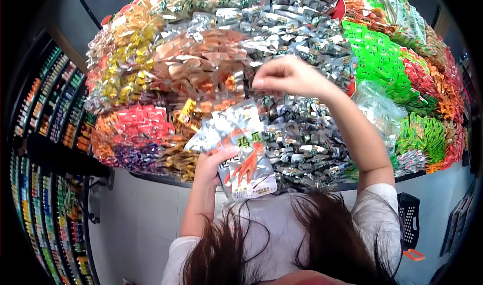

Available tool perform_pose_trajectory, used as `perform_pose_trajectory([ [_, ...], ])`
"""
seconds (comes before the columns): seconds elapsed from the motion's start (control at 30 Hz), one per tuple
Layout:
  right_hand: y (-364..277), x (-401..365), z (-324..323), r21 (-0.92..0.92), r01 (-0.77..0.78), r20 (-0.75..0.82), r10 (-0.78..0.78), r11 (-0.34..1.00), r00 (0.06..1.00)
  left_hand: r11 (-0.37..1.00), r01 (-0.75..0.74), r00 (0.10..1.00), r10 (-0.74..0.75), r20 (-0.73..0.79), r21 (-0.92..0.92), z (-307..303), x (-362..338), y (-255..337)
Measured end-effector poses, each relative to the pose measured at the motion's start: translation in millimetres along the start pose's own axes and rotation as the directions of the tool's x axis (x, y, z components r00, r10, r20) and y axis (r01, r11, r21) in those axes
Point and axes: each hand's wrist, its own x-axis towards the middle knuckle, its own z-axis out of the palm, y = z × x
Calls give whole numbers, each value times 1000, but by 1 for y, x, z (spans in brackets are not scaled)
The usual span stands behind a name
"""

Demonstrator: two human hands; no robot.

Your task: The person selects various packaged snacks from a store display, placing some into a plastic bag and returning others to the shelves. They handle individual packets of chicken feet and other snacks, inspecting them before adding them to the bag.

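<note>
My left hand [207,168] is closed around several silver snack packets, held in front of my chest. The front one is a chicken feet packet [247,170] with an orange claw picture and a green label. Over the middle of the display, my right hand [286,76] is bent at the wrist with its fingers pinched together. What lies between those fingertips, if anything, is hidden. Below and beside them are brown-orange snack packets [201,58] and dark silver packets [307,144].
A wide heap of bagged snacks fills the display, with red packets [146,120] at left and green packets [377,58] at right. A clear plastic bag [378,111] lies near my right forearm. Shelves [48,184] stand at left; a black basket [408,218] is at lower right.
</note>
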Motion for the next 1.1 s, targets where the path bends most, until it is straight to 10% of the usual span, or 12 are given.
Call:
perform_pose_trajectory([
  [0.17,38,61,-112,-579,-73,-480,-267,812,836,995,-55,992,45,-120,-83,-23,-1,4],
  [0.33,81,135,-185,-866,-155,-386,-438,474,812,989,-81,984,60,-167,-121,-35,9,2],
  [0.57,102,200,-182,-930,-260,-335,-304,260,892,995,-76,964,57,-258,-63,-44,18,1],
  [1.1,126,217,-204,-841,-146,-407,-430,521,806,997,78,970,-80,-232,-16,-58,45,1],
])
